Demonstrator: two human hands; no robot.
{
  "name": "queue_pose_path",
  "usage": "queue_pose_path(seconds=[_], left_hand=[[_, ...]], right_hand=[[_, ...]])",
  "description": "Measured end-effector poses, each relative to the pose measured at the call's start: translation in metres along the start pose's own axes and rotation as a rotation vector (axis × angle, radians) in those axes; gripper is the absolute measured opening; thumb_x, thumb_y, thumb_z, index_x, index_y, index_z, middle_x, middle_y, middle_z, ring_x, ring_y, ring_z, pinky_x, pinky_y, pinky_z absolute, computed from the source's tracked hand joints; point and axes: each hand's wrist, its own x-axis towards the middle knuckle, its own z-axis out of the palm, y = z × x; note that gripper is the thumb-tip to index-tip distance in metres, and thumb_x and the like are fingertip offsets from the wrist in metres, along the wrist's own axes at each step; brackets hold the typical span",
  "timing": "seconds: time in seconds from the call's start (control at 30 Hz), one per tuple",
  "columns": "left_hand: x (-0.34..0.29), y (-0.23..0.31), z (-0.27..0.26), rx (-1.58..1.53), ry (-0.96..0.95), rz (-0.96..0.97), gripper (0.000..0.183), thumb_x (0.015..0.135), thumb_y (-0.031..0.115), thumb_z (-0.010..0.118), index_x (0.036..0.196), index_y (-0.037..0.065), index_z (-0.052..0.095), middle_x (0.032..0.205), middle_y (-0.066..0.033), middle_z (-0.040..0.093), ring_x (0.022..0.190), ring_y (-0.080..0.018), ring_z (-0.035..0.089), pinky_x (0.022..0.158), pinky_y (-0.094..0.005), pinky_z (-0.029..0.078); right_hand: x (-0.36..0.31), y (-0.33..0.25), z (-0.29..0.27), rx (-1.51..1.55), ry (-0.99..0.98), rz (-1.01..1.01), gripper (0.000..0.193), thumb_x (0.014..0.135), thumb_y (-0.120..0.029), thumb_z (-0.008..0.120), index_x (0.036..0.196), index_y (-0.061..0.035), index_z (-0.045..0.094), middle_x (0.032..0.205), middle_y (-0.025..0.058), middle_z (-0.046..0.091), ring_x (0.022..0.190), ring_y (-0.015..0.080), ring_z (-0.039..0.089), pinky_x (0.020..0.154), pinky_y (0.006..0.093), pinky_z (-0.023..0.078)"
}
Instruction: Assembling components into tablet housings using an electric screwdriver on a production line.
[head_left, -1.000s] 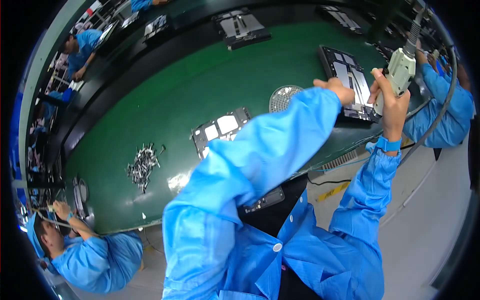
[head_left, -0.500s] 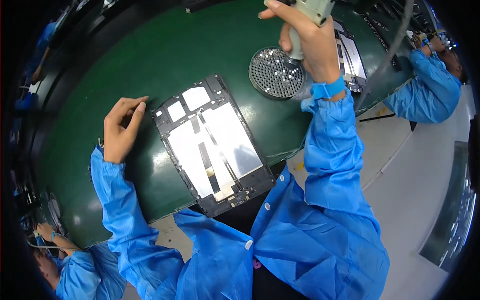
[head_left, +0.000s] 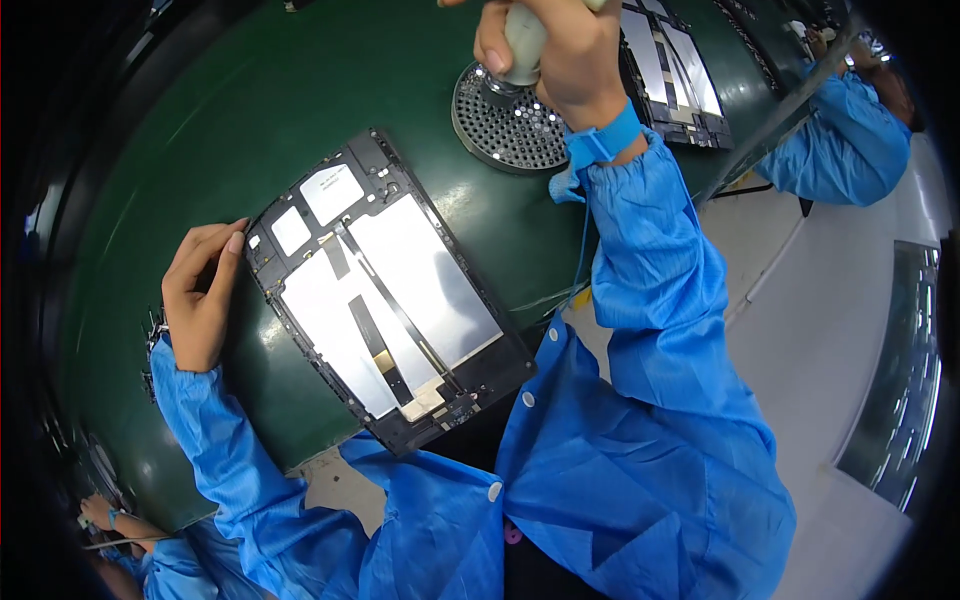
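Note:
An opened tablet (head_left: 425,275), its back off, shows a black frame, silvery panels and dark ribbon cables. It lies tilted on the green table, its near end over the edge by my body. My left hand (head_left: 200,295) is at its far left corner, thumb and fingertips closed together on the edge. In my right hand (head_left: 575,50) is a pale electric screwdriver (head_left: 525,45), gripped with fingers wrapped round it. Its dark nose points down over the far left part of a round perforated screw tray (head_left: 520,135) holding shiny screws; the tip is hidden.
Another opened tablet (head_left: 675,75) lies beyond my right wrist, near a grey cable (head_left: 780,120). A blue strap circles my right wrist. A co-worker in a blue sleeve (head_left: 835,145) sits at the right, another co-worker's hand (head_left: 97,510) shows at the lower left.
My right hand and the screwdriver have moved left across the screw tray. My left fingertips have come from just beside the tablet to its corner. The whole view has shifted somewhat.

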Motion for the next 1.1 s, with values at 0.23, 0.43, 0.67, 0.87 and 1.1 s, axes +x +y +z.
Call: queue_pose_path(seconds=[0.23, 0.43, 0.67, 0.87, 1.1], left_hand=[[-0.003, 0.002, -0.002, -0.07, 0.056, -0.145, 0.015, 0.09, 0.009, 0.067, 0.099, -0.004, 0.069, 0.099, -0.0084, 0.066, 0.093, -0.0148, 0.061, 0.084, -0.0252, 0.046], [-0.003, -0.001, 0.0, -0.041, 0.079, -0.098, 0.012, 0.09, 0.006, 0.067, 0.097, -0.003, 0.069, 0.098, -0.0077, 0.067, 0.092, -0.0138, 0.061, 0.083, -0.0248, 0.046], [-0.004, -0.004, 0.001, -0.013, 0.09, -0.09, 0.012, 0.09, 0.007, 0.067, 0.098, -0.002, 0.069, 0.098, -0.0076, 0.067, 0.091, -0.0142, 0.062, 0.083, -0.025, 0.047], [-0.006, -0.007, -0.002, 0.019, 0.09, -0.062, 0.012, 0.091, 0.007, 0.067, 0.098, -0.002, 0.069, 0.098, -0.0081, 0.067, 0.093, -0.0149, 0.062, 0.084, -0.0251, 0.047], [-0.005, -0.008, 0.001, 0.033, 0.081, -0.071, 0.012, 0.091, 0.006, 0.066, 0.099, -0.003, 0.069, 0.099, -0.0092, 0.068, 0.094, -0.016, 0.062, 0.087, -0.0261, 0.047]], right_hand=[[-0.02, -0.017, -0.008, 0.035, -0.151, 0.121, 0.019, 0.089, -0.01, 0.057, 0.084, 0.0076, 0.062, 0.05, 0.0067, 0.055, 0.04, 0.0118, 0.049, 0.046, 0.0246, 0.044], [-0.024, -0.015, -0.004, 0.009, -0.124, 0.075, 0.019, 0.089, -0.011, 0.059, 0.086, 0.0075, 0.063, 0.053, 0.0066, 0.056, 0.04, 0.0112, 0.05, 0.043, 0.0244, 0.042], [-0.025, -0.013, -0.009, -0.003, -0.124, 0.093, 0.018, 0.089, -0.011, 0.061, 0.089, 0.0061, 0.064, 0.06, 0.0077, 0.06, 0.04, 0.0111, 0.051, 0.04, 0.0247, 0.042], [-0.025, -0.007, -0.006, 0.049, -0.075, 0.075, 0.015, 0.088, -0.008, 0.063, 0.093, 0.006, 0.064, 0.08, 0.013, 0.067, 0.042, 0.0118, 0.053, 0.039, 0.0252, 0.042], [-0.027, -0.005, -0.007, 0.062, -0.09, 0.059, 0.013, 0.088, -0.006, 0.063, 0.093, 0.006, 0.063, 0.082, 0.014, 0.068, 0.043, 0.0116, 0.054, 0.038, 0.0251, 0.042]])
